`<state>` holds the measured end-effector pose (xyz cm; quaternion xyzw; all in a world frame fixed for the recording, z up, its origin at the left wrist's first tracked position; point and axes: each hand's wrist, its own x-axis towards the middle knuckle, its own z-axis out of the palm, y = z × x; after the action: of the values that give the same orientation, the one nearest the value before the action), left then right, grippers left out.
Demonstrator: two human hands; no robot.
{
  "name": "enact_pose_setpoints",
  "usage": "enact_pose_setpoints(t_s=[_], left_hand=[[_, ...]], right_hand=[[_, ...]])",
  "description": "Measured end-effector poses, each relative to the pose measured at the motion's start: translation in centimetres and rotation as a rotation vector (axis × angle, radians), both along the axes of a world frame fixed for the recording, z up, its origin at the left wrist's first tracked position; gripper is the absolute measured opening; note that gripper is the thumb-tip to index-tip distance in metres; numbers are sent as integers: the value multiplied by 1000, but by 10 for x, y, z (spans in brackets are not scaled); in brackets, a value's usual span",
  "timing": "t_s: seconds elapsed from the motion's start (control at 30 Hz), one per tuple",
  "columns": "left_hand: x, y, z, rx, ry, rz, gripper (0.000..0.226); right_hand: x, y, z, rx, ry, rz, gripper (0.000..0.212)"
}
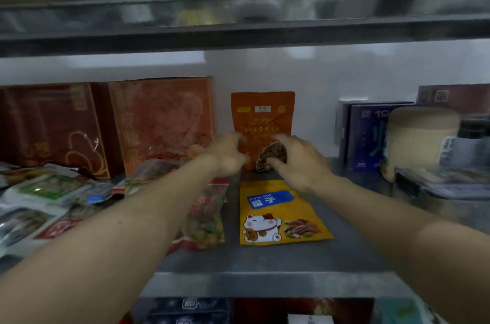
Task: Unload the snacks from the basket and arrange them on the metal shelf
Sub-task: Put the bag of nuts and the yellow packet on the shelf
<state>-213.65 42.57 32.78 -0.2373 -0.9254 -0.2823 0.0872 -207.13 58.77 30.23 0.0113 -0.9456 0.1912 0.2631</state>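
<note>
On my feed's middle metal shelf (265, 268), by position:
- Back centre: orange pouch (262, 117), upright, against the wall.
- My right hand (299, 162): fingers curled round the pouch's lower right edge, thumb on its front.
- My left hand (228, 154): fingers curved at the lower left edge; blur hides whether they grip.
- Just in front: yellow pine-nut pouch (281, 215), lying flat.
- Under my left forearm: red-and-green snack bag (206, 220).
- Left: two red boxes (164, 125) standing, loose packets (39, 199) heaped before them.
- Right: blue boxes (368, 135), beige jar (419, 138).
</note>
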Motion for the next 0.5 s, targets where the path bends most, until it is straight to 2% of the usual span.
enact_pose_setpoints(t_s=[0.23, 0.37, 0.5], left_hand=[[73, -59, 4, -354, 223, 165, 41], [116, -118, 8, -469, 307, 326, 45], [159, -194, 3, -475, 384, 496, 52]], right_hand=[[47, -57, 10, 315, -42, 65, 53], [75, -101, 14, 330, -33, 147, 59], [104, -170, 18, 373, -45, 177, 64]])
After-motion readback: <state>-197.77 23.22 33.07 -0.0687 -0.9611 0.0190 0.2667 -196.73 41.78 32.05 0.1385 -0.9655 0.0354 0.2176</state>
